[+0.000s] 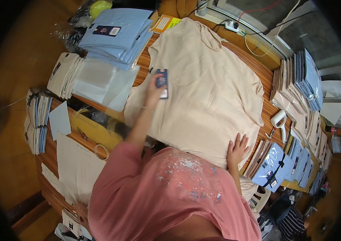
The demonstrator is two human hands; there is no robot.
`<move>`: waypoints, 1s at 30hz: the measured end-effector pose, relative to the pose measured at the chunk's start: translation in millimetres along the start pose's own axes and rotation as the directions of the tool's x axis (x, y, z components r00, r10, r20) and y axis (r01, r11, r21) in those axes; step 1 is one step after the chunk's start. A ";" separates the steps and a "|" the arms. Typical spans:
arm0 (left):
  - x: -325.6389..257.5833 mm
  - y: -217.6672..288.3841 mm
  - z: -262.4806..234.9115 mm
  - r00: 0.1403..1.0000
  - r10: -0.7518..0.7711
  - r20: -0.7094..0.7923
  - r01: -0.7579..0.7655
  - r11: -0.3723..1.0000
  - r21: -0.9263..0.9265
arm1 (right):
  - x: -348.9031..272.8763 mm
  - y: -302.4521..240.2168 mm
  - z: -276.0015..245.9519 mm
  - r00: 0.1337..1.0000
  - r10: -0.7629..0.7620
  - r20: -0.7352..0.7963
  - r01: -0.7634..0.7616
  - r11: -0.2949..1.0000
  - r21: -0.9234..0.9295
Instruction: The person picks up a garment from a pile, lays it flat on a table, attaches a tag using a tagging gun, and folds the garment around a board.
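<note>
A large cream garment point(202, 88), perhaps a shirt, lies spread over the wooden table in front of me. My left hand point(153, 90) is closed around a navy hang tag point(162, 82), held over the garment's left side. Whether it is a single tag or a small stack, I cannot tell. Fingers spread, my right hand point(237, 150) rests flat on the garment's near right corner and holds nothing.
Folded blue shirts point(116, 30) are piled at the far left, beside clear plastic sleeves point(98, 78). Bagged shirts point(273, 164) and a white tape dispenser point(279, 120) stand right. Another cream garment point(74, 168) and a tape roll point(101, 152) lie near left.
</note>
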State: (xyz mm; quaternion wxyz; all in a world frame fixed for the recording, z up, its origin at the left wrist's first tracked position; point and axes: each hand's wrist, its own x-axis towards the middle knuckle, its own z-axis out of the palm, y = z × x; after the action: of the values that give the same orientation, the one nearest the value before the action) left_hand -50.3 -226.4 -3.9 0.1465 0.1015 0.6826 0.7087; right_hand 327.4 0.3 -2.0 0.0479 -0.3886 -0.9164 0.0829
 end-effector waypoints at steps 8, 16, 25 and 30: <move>-56.5 95.8 -113.3 0.631 -0.060 -0.774 -0.277 0.914 -0.296 | 17.6 1.1 -28.6 0.982 0.069 -0.175 -0.038 0.984 0.172; 48.6 47.8 21.1 0.920 0.391 -0.025 -0.338 0.825 0.452 | 233.3 15.5 -39.0 0.979 0.104 -0.173 -0.016 0.894 0.448; 183.6 23.9 28.0 0.847 0.500 0.179 -0.396 0.371 0.840 | 388.3 56.9 -42.8 0.854 0.416 -0.312 -0.350 0.904 0.246; 204.6 15.0 16.8 0.901 0.411 0.143 -0.231 0.173 0.958 | 383.4 4.8 -22.9 0.865 0.013 -0.501 -0.006 1.000 0.016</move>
State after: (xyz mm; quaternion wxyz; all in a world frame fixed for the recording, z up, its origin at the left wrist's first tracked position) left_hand -237.2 -140.2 0.4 -0.1496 0.2575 0.9405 0.1635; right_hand 68.4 282.3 28.6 0.2865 -0.4011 -0.8700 -0.0142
